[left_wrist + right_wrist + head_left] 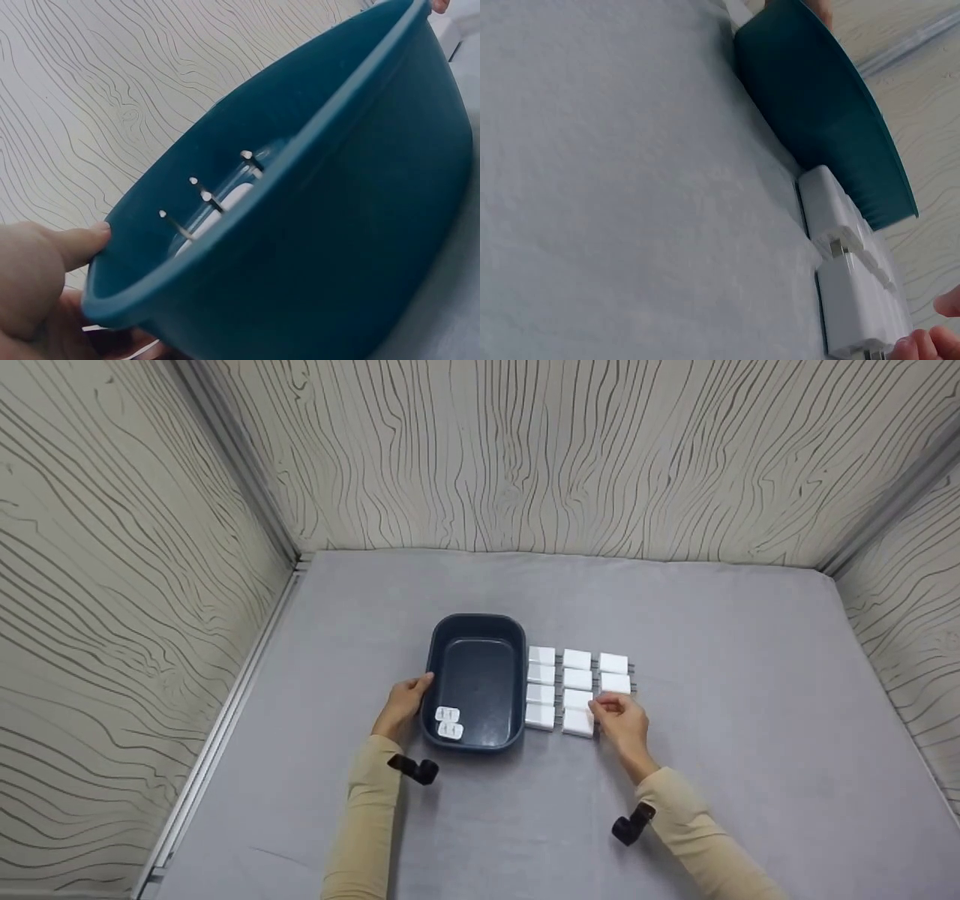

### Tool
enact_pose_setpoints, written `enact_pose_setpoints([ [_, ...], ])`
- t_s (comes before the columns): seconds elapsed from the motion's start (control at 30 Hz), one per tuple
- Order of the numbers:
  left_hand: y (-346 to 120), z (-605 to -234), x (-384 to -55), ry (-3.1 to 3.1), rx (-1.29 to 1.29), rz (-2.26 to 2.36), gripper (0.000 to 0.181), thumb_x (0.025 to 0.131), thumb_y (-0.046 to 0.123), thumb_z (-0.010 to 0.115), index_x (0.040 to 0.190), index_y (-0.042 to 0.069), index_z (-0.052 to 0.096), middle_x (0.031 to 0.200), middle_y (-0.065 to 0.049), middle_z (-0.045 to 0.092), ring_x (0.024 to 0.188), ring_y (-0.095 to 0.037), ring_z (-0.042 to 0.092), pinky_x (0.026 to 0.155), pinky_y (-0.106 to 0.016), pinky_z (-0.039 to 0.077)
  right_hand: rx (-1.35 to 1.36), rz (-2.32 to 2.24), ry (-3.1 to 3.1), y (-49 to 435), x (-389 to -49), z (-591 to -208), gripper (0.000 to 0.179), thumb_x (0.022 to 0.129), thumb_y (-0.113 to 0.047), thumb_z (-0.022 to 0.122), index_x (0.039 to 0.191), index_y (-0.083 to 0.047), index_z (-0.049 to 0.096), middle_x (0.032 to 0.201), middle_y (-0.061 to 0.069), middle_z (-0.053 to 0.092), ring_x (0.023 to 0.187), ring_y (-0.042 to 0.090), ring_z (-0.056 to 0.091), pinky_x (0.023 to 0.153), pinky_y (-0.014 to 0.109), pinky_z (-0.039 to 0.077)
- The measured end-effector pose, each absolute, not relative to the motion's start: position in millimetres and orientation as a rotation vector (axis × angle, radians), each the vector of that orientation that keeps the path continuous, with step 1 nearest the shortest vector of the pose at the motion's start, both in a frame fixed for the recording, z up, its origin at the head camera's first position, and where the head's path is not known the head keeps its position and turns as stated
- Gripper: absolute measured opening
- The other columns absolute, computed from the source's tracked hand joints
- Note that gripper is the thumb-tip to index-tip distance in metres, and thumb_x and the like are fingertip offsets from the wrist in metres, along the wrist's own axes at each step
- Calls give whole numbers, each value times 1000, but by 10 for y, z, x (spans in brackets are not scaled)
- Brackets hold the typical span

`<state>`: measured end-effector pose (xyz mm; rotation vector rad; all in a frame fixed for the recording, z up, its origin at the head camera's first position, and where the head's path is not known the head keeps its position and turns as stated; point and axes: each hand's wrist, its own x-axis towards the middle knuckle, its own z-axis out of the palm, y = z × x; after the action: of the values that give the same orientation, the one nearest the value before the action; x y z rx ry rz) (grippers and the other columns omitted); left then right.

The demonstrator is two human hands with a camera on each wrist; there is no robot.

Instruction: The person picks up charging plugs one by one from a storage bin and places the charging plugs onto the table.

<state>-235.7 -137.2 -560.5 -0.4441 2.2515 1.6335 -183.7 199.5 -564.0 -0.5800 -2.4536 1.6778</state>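
Note:
My left hand [405, 706] grips the left rim of a dark blue plastic basin [480, 675]. In the left wrist view its thumb [88, 244] lies over the rim, with other fingers outside. Two white plug adapters [450, 730] stand in the basin's near left corner, their metal prongs pointing up. My right hand [624, 725] is bent over the near end of the middle column of white plug adapters [577, 724], fingertips by their right side. The right wrist view shows a gap between thumb and fingers, with nothing seen held.
More white adapters lie flat in columns right of the basin: the nearest column [541, 694] stands against its wall, and two adapters [615, 673] lie farthest right, prongs pointing right. A grey cloth [750, 720] covers the table. Patterned panels [525, 457] enclose its back and sides.

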Motion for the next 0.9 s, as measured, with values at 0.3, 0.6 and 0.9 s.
enact_pose_setpoints([
  [0.3,-1368,-5582,-2353,2232,-463,1622,58,103,36,44,139,-9,41,145,-27,43,140,-37,37,117,-45,31,-305,1743,-2550,1825,-1726,-5565,19,85,-4,70,96,10,64,85,17,71,62,-7,56,59,13,48],
  [0.6,-1403,-5686,-2409,2249,-446,1620,65,99,46,48,136,-7,47,141,-24,49,137,-35,43,114,-44,35,-210,1744,-2603,1695,-1667,-5532,13,83,0,70,93,8,66,90,22,69,69,-2,57,65,11,47],
  [0.9,-1373,-5584,-2355,2226,-459,1620,57,102,36,45,137,-9,44,142,-26,47,137,-36,42,115,-46,34,-75,1857,-2576,1525,-1577,-5469,11,82,5,69,90,10,64,86,23,68,65,-2,57,62,13,50],
])
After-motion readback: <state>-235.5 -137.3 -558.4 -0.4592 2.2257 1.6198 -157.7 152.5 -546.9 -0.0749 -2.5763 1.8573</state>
